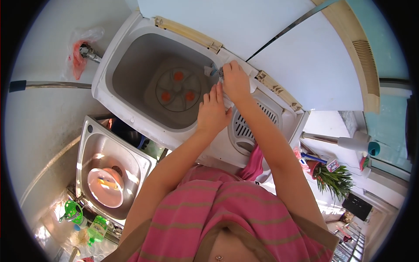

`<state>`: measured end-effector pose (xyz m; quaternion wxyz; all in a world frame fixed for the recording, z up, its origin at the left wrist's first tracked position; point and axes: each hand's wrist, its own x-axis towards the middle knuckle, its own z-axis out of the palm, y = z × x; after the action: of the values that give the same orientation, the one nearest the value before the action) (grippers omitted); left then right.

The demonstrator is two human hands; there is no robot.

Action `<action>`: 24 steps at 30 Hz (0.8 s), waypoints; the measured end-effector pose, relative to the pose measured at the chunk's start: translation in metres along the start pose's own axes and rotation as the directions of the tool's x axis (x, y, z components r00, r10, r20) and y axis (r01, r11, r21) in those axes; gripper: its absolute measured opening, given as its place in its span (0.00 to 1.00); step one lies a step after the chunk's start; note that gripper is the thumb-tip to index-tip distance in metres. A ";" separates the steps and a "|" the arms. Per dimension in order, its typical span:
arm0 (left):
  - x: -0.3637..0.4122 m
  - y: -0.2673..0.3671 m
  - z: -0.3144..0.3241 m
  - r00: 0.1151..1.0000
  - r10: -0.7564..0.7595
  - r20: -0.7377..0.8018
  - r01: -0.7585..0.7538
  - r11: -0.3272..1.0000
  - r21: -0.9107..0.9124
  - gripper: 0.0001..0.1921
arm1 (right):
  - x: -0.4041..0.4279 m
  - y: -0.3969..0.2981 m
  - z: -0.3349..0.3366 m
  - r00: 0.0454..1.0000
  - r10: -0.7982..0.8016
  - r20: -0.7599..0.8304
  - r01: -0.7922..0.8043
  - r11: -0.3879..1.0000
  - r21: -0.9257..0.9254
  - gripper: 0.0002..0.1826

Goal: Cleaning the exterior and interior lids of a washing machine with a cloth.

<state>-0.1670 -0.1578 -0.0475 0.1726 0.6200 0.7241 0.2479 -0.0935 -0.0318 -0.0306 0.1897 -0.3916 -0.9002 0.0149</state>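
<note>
A twin-tub washing machine (154,131) stands before me with its wash tub (131,65) uncovered. Inside the tub is a round ribbed pulsator (178,88) with three orange spots. My right hand (236,82) is on the tub's far right rim, its fingers curled over a grey, tangled wad that looks like a steel wool scourer (221,72). Just inside the tub wall, beside the wad, is a small blue and white piece (211,70), too small to identify. My left hand (213,109) rests on the tub's right rim, fingers stretched, holding nothing visible.
Right of my hands is a slotted grey cover (244,127); pink cloth (253,163) hangs below it. At left, a steel sink (137,163) holds a pink bowl (95,193). A raised white lid (311,55) stands behind. A tap (86,50) and potted plant (334,180) flank the machine.
</note>
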 end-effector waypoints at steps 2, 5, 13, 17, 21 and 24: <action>-0.002 -0.001 -0.001 1.000 -0.007 0.012 0.007 1.000 0.003 0.50 | -0.009 -0.001 -0.005 0.999 0.041 0.019 -0.041 0.999 0.007 0.15; -0.004 -0.003 0.000 0.999 -0.036 0.019 0.036 0.999 0.027 0.50 | -0.033 0.010 -0.015 0.994 0.096 0.047 -0.098 0.995 0.022 0.15; -0.002 0.000 -0.003 1.000 -0.021 0.021 0.021 0.999 0.024 0.50 | -0.024 0.009 -0.010 0.999 0.047 -0.002 -0.047 0.999 -0.010 0.15; -0.001 0.001 0.000 1.000 -0.025 0.011 0.024 0.998 0.053 0.50 | -0.035 0.020 -0.013 0.994 0.101 0.049 -0.099 0.994 -0.036 0.14; 0.001 0.003 -0.003 0.999 -0.031 0.018 0.031 0.999 0.033 0.49 | -0.003 0.003 0.000 0.999 -0.032 -0.034 0.032 0.999 -0.013 0.13; -0.002 0.000 -0.004 0.998 -0.047 0.039 0.046 0.999 0.026 0.49 | -0.021 0.009 -0.007 1.000 -0.003 -0.009 0.003 1.000 -0.009 0.11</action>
<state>-0.1687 -0.1603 -0.0445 0.1849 0.6098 0.7379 0.2224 -0.0719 -0.0409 -0.0329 0.1918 -0.3911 -0.9001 0.0089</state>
